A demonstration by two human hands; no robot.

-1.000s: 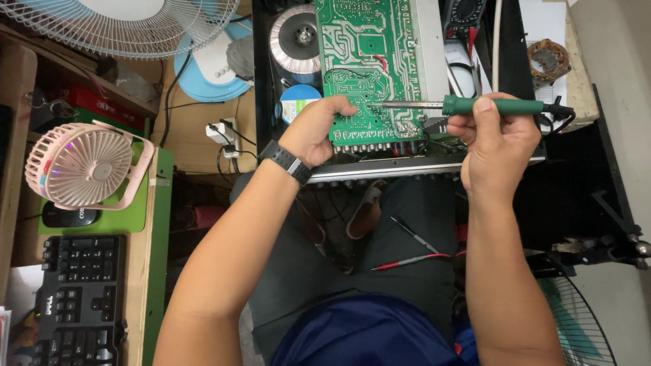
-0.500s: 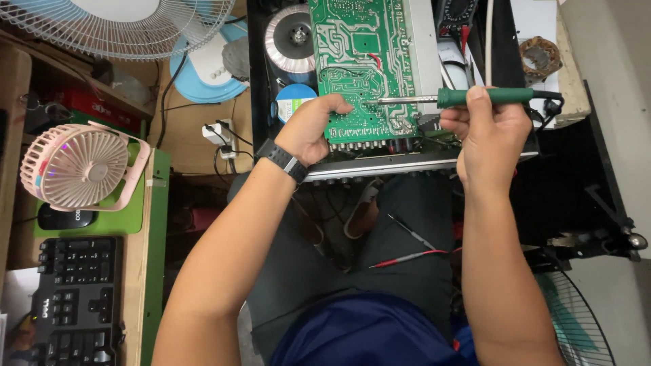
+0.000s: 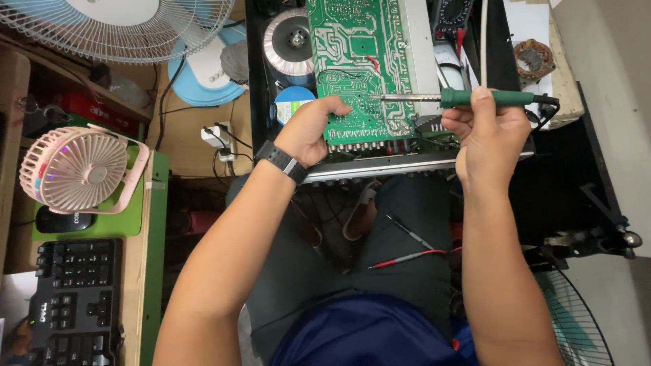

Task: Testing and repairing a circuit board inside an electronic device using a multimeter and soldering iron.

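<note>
The left hand (image 3: 310, 130), just above centre of the frame, grips the lower left edge of the green printed circuit board (image 3: 359, 68), thumb pressed on its copper-track face, tilting it up out of the black metal chassis (image 3: 258, 81) at the top centre. The right hand (image 3: 489, 139), right of centre, is clenched around the green-handled soldering iron (image 3: 475, 99), held level with its metal tip touching the board's lower section. Compared with a second ago, the tip sits further in from the board's right edge, on the tracks, while the left hand's grip has stayed put; the iron looks placed on a joint. A round toroidal transformer (image 3: 290, 42) sits left of the board, a pink desk fan (image 3: 74, 169) at the left edge.
</note>
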